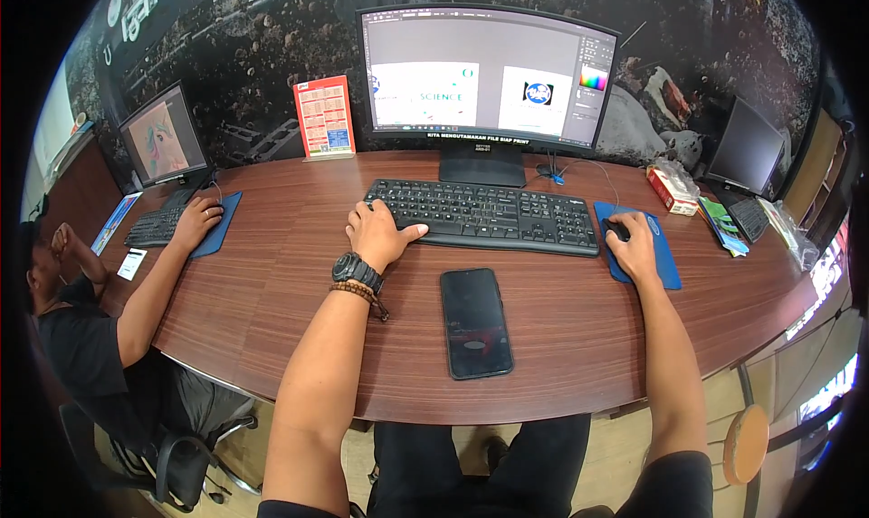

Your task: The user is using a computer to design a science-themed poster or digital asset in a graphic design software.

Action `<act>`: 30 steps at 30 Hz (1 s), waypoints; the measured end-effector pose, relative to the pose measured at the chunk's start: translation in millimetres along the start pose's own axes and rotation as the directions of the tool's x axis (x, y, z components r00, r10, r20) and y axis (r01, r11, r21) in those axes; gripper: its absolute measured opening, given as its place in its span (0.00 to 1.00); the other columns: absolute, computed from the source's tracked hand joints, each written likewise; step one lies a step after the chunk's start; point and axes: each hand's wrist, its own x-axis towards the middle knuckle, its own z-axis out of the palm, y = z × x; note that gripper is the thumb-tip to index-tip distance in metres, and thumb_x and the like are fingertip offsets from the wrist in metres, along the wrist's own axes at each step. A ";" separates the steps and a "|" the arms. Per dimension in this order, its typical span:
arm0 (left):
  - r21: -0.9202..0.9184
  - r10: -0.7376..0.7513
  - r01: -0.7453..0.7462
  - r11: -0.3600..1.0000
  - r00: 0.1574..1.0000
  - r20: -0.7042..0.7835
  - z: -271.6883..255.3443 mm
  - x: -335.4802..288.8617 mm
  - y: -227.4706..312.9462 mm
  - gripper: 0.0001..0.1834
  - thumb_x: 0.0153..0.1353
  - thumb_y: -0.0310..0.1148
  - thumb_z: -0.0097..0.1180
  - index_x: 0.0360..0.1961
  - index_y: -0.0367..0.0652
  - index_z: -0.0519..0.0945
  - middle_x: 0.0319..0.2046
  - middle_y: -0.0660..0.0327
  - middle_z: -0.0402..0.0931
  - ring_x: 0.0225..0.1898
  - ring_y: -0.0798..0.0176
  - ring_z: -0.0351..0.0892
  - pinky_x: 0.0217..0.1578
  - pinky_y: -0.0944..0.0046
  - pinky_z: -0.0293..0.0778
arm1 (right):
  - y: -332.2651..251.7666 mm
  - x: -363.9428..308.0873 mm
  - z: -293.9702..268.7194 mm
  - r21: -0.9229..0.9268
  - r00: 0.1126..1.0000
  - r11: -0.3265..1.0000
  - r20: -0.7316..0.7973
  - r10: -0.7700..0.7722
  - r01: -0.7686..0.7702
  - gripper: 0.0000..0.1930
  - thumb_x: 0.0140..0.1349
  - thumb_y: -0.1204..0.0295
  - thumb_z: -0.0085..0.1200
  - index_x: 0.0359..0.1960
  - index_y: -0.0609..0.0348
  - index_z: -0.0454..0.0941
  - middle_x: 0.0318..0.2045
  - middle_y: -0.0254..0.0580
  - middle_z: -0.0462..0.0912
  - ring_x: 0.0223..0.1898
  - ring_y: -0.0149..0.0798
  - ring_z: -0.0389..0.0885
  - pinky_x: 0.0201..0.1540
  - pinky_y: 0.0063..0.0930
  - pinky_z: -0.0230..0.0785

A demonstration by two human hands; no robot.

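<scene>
My left hand (380, 235), with a black watch and a beaded bracelet at the wrist, rests on the left end of the black keyboard (471, 212). Its fingers are spread over the keys and the thumb points right. On the blue mouse pad (659, 263), my right hand (636, 251) is wrapped round a dark computer mouse (618, 231), which it partly covers. Beyond the keyboard stands a wide curved monitor (489, 43) showing design software with two white artboards. A dark-screened smartphone (476, 323) lies face up between my forearms.
At left a co-worker's hand (200, 221) holds a mouse beside another keyboard (152, 227) and monitor (165, 138). A red calendar (324, 117) stands left of my monitor. To the right are a red-and-white box (673, 190), leaflets (724, 225) and another dark monitor (747, 145).
</scene>
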 end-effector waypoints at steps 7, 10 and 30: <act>-0.003 -0.003 0.003 1.000 1.000 0.003 -0.2 -0.4 0.2 0.50 0.50 0.62 0.70 0.56 0.24 0.71 0.58 0.34 0.65 0.61 0.32 0.65 0.60 0.40 0.66 | 1.4 0.0 0.3 -0.010 1.000 1.000 -0.006 -0.013 0.013 0.15 0.52 0.70 0.59 0.42 0.60 0.83 0.45 0.49 0.80 0.49 0.53 0.79 0.54 0.41 0.72; -0.001 0.001 -0.001 1.000 1.000 -0.005 0.1 -0.7 -0.2 0.50 0.50 0.62 0.70 0.56 0.24 0.71 0.58 0.33 0.65 0.61 0.32 0.65 0.60 0.40 0.66 | 1.9 0.2 0.9 -0.014 1.000 1.000 -0.013 -0.024 0.024 0.15 0.52 0.70 0.59 0.42 0.60 0.83 0.45 0.49 0.80 0.49 0.53 0.79 0.54 0.41 0.72; -0.025 0.004 -0.004 1.000 1.000 -0.023 0.1 0.1 -0.7 0.50 0.49 0.61 0.72 0.52 0.21 0.72 0.56 0.34 0.67 0.60 0.33 0.67 0.60 0.41 0.66 | 0.6 -0.6 0.4 -0.001 1.000 1.000 -0.013 -0.020 0.020 0.15 0.53 0.70 0.60 0.43 0.60 0.83 0.45 0.50 0.79 0.49 0.53 0.80 0.54 0.42 0.72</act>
